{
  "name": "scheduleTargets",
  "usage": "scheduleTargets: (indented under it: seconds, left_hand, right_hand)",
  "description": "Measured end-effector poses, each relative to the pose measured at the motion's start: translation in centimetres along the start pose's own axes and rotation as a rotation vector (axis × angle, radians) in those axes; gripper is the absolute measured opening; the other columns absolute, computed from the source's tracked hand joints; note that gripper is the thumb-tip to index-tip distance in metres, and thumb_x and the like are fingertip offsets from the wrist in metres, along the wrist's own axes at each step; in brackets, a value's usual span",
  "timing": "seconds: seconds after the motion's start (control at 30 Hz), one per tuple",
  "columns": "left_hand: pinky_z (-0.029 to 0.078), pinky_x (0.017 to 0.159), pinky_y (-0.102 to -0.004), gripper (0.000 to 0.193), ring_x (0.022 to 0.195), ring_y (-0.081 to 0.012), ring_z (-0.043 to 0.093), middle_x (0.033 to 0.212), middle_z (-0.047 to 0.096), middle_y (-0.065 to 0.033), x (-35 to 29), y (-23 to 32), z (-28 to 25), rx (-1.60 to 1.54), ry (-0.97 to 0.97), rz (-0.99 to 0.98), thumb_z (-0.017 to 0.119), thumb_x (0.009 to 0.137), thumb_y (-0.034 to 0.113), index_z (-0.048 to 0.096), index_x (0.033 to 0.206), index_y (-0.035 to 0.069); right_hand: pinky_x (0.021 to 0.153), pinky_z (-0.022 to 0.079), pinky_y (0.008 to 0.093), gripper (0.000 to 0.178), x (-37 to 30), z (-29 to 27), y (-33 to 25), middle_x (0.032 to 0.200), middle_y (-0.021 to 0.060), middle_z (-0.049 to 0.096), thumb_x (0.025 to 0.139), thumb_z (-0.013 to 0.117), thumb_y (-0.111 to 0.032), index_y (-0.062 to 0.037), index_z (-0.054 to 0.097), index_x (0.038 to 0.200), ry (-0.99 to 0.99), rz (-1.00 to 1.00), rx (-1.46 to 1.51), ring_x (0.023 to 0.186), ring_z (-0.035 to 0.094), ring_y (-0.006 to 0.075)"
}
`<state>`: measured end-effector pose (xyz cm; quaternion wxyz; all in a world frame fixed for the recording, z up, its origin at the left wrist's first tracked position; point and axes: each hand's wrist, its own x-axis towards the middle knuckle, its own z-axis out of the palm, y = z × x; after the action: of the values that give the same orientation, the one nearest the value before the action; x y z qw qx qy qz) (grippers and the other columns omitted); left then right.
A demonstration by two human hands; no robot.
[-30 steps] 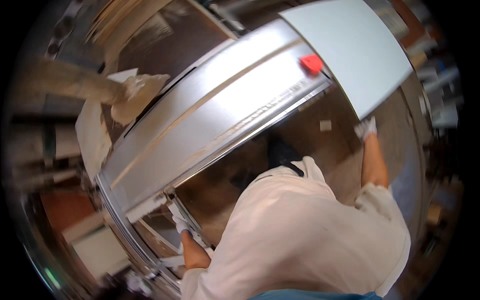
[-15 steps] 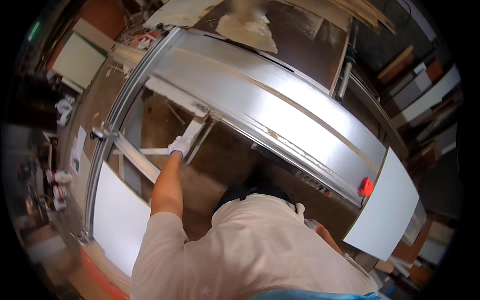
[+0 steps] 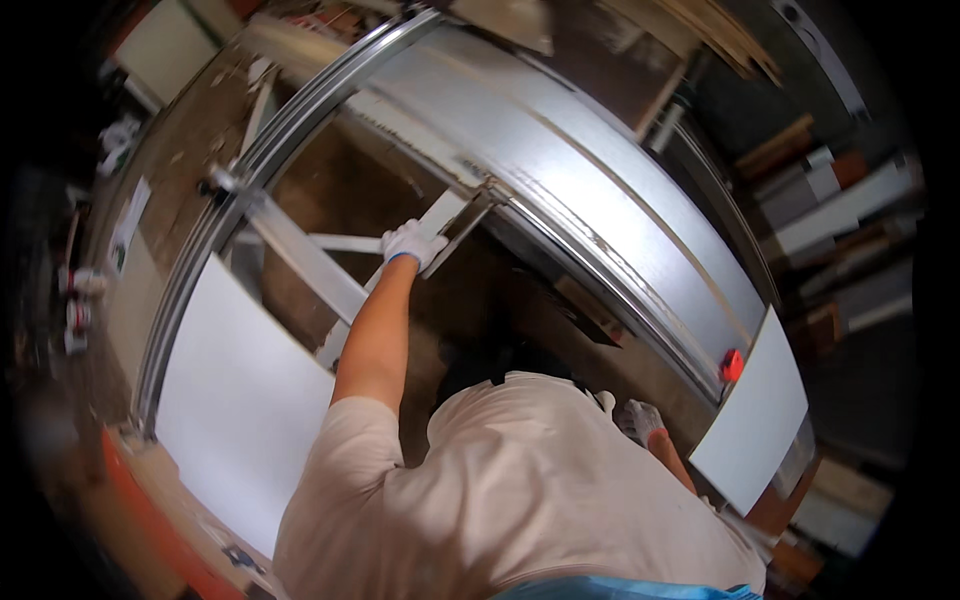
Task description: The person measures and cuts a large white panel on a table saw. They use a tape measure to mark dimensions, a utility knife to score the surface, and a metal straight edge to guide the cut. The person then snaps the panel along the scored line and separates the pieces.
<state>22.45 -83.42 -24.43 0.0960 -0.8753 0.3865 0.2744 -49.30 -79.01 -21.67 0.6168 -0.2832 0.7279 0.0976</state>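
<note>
My left hand [image 3: 412, 243], in a white glove, reaches forward with its fingers closed around a pale metal bar [image 3: 446, 210]. This bar lies inside an open metal frame, beside the long silver machine table [image 3: 560, 160]. My right hand [image 3: 640, 420], in a greyish glove with an orange cuff, hangs low by my right side. Its fingers are loosely apart, and I see nothing in it. A large white panel [image 3: 235, 400] rests on the frame to the left of my left arm. Another white panel [image 3: 755, 415] stands at the table's right end, near my right hand.
A grooved metal rail [image 3: 290, 120] curves along the left side, with a crossbar [image 3: 305, 255] joined to it. A red knob [image 3: 732, 365] sits at the table's right end. Wood strips [image 3: 715, 35] lie at the far right. Stacked boards [image 3: 850, 215] stand beyond the table.
The view has shifted, so the table and frame sit differently in it. My left hand stays at the pale bar. My right hand has come further into sight beside my body.
</note>
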Motion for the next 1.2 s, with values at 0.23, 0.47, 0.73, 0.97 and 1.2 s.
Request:
scheduleTargets:
  seconds: [0.23, 0.47, 0.73, 0.97, 1.2]
  left_hand:
    - [0.043, 0.115, -0.0496, 0.084, 0.133, -0.0376, 0.065, 0.138, 0.07, -0.024, 0.5, 1.0, -1.7, 0.062, -0.003, -0.012, 0.071, 0.088, 0.069, 0.06, 0.139, 0.004]
    - [0.042, 0.115, -0.0492, 0.082, 0.137, -0.0363, 0.06, 0.146, 0.063, -0.0198, -0.1, 3.7, -3.2, 0.156, -0.111, 0.032, 0.065, 0.092, 0.067, 0.064, 0.141, 0.002]
    - [0.039, 0.12, -0.0501, 0.089, 0.139, -0.0434, 0.057, 0.149, 0.062, -0.0249, 0.1, 1.3, -1.0, 0.073, -0.069, -0.125, 0.073, 0.088, 0.065, 0.054, 0.147, 0.0]
    - [0.04, 0.121, -0.0503, 0.096, 0.141, -0.0452, 0.056, 0.152, 0.06, -0.0251, 1.3, 0.1, 0.2, 0.046, -0.048, -0.13, 0.077, 0.086, 0.067, 0.051, 0.151, 0.002]
    - [0.043, 0.118, -0.0518, 0.09, 0.135, -0.0418, 0.062, 0.145, 0.065, -0.0228, -0.2, 1.6, -1.0, 0.071, 0.011, -0.058, 0.076, 0.084, 0.067, 0.058, 0.147, 0.005]
  right_hand:
    - [0.081, 0.06, 0.0426, 0.04, 1.6, 3.2, -1.5, 0.103, 0.0142, 0.079, 0.108, 0.06, -0.041, -0.0044, 0.076, 0.114, 0.005, 0.032, -0.17, 0.094, 0.075, 0.028]
    - [0.095, 0.06, 0.0468, 0.04, 15.8, -0.5, 11.6, 0.127, 0.0223, 0.074, 0.084, 0.081, -0.027, -0.006, 0.073, 0.117, -0.137, -0.611, -1.069, 0.112, 0.073, 0.0403]
    - [0.082, 0.063, 0.0447, 0.039, 4.3, -4.5, 1.4, 0.11, 0.0143, 0.079, 0.101, 0.065, -0.038, -0.006, 0.078, 0.118, -0.298, -0.054, -0.542, 0.094, 0.077, 0.029]
    - [0.083, 0.063, 0.0438, 0.042, 4.7, -4.8, 6.5, 0.108, 0.0103, 0.079, 0.104, 0.06, -0.041, -0.0068, 0.079, 0.119, -0.334, -0.062, -0.499, 0.091, 0.076, 0.0258]
    - [0.078, 0.064, 0.0427, 0.038, 2.2, -4.7, 11.9, 0.092, 0.0101, 0.077, 0.106, 0.06, -0.039, -0.0056, 0.078, 0.101, -0.207, -0.147, -0.398, 0.078, 0.074, 0.0258]
